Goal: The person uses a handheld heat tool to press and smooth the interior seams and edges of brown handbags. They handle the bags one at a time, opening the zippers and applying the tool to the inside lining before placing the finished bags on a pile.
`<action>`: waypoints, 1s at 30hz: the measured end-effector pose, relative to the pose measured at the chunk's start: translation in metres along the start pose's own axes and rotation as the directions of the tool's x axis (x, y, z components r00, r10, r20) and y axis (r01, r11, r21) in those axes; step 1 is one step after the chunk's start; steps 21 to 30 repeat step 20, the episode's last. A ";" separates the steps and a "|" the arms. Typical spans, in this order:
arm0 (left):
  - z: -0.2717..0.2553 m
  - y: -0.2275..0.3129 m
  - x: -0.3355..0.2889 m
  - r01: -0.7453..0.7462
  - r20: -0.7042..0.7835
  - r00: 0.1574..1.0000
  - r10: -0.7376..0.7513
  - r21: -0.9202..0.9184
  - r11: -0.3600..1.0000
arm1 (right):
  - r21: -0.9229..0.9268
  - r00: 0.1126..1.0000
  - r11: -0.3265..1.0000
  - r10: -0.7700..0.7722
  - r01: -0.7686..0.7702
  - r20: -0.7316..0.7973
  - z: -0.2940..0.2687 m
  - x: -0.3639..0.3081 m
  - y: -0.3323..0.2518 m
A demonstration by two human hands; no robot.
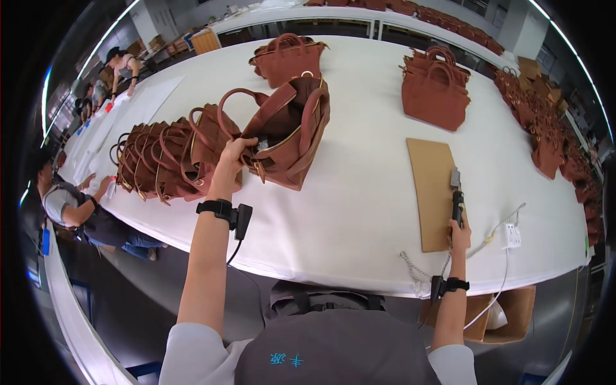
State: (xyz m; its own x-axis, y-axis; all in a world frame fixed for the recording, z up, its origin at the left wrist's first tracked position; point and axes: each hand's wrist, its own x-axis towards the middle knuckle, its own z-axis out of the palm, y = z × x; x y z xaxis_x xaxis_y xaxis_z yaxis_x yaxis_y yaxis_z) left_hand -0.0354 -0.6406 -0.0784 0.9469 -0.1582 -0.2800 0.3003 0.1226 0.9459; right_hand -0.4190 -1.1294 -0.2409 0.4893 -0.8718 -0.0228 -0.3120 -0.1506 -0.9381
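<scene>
My left hand (235, 154) is closed on the near rim of a brown handbag (305, 162), which is tilted with its zipped mouth open toward me. The bag's two looped handles stand up, and a gold zipper runs along its edge. At the right, my right hand (459, 235) grips a small electric iron (457, 196) by its black handle. The iron's flat metal head is over a sheet of brown cardboard (428, 192) on the table. A braided cord (494, 232) lies beside that hand; its join to the iron is partly hidden.
Beside the held bag stands a row of similar handbags (157, 160). Others stand farther off (282, 61) and at the far right (436, 96) of the white table (359, 218). A white power strip (512, 235) lies near the right edge. People (70, 202) work at the left.
</scene>
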 end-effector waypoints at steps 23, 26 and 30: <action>-0.099 0.032 -0.038 -0.342 -0.092 0.528 0.844 0.887 0.310 | 0.390 0.412 0.898 -0.440 0.204 0.798 0.383 -0.192 -0.325; -0.099 0.032 -0.038 -0.342 -0.092 0.528 0.844 0.887 0.310 | 0.390 0.412 0.898 -0.440 0.204 0.798 0.383 -0.192 -0.325; -0.099 0.032 -0.038 -0.342 -0.092 0.528 0.844 0.887 0.310 | 0.390 0.412 0.898 -0.440 0.204 0.798 0.383 -0.192 -0.325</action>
